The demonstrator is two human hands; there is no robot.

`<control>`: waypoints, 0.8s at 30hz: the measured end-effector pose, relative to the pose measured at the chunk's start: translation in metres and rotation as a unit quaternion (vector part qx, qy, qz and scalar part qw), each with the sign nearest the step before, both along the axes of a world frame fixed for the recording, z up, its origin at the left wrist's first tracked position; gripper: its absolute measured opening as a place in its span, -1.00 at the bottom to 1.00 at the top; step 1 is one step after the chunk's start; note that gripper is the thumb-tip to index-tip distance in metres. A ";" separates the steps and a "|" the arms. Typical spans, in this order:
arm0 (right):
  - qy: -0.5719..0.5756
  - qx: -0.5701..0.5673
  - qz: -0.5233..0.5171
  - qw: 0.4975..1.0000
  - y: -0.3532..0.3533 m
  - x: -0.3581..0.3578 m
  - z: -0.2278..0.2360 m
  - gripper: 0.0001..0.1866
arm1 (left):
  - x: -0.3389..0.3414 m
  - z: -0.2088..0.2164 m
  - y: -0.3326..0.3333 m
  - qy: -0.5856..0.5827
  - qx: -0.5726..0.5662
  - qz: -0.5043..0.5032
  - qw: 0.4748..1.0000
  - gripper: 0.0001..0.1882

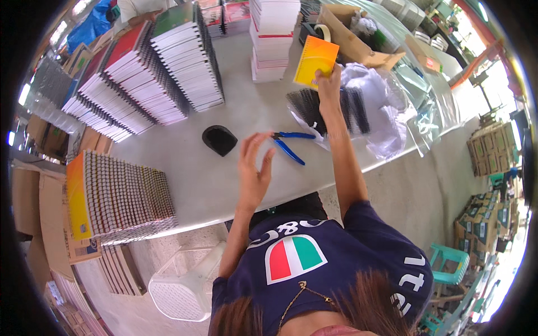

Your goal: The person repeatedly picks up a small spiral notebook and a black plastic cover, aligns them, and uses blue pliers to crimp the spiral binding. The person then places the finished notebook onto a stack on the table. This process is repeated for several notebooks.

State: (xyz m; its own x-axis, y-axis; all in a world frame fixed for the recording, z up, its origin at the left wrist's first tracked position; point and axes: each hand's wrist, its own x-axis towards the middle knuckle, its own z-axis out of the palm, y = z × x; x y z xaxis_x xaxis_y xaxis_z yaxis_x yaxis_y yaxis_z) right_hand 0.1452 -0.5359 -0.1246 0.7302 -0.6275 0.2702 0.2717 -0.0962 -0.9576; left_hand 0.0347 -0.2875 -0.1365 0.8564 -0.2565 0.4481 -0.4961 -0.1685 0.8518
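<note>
My right hand (329,83) is stretched out toward the far right of the table and grips a yellow-orange notebook (315,60), thumb on its cover. Under that forearm lie black plastic binding coils (357,111), beside crumpled white wrapping (388,112). My left hand (255,171) is held over the table with its fingers apart and nothing in it. Just right of its fingertips is a pair of blue-handled pliers (296,135), lying with the handles spread. A black, rounded, hollow piece (219,140) rests left of that hand.
A stack of yellow-covered wire-bound notebooks (126,196) stands at the table's near left. Tall stacks of spiral-bound books (188,61) line the far left. White paper stacks (272,53) and an open cardboard box (353,42) stand at the back. A white stool (182,285) is below the table's edge.
</note>
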 end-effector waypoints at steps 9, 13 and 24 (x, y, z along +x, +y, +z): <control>0.014 -0.206 0.088 0.975 0.057 -0.141 -0.028 -0.59 | 0.019 0.008 0.025 0.163 -0.037 -0.066 0.984 -0.75; 0.200 -0.489 -0.239 0.814 -0.088 -0.143 -0.035 -0.66 | 0.002 0.051 0.064 0.002 0.243 0.024 0.970 -0.78; 0.333 -0.415 -0.231 0.814 -0.177 -0.149 -0.087 -0.66 | -0.012 0.005 0.102 -0.064 0.441 0.114 0.888 -0.72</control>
State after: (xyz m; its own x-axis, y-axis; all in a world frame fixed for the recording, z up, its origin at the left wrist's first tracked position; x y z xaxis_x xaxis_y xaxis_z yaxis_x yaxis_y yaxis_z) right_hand -0.0035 -0.7128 -0.2115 0.6258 -0.6801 0.3819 -0.5308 -0.7301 -0.4303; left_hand 0.0228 -0.1858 -0.1311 0.8873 -0.3830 0.2569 -0.4474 -0.8501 0.2779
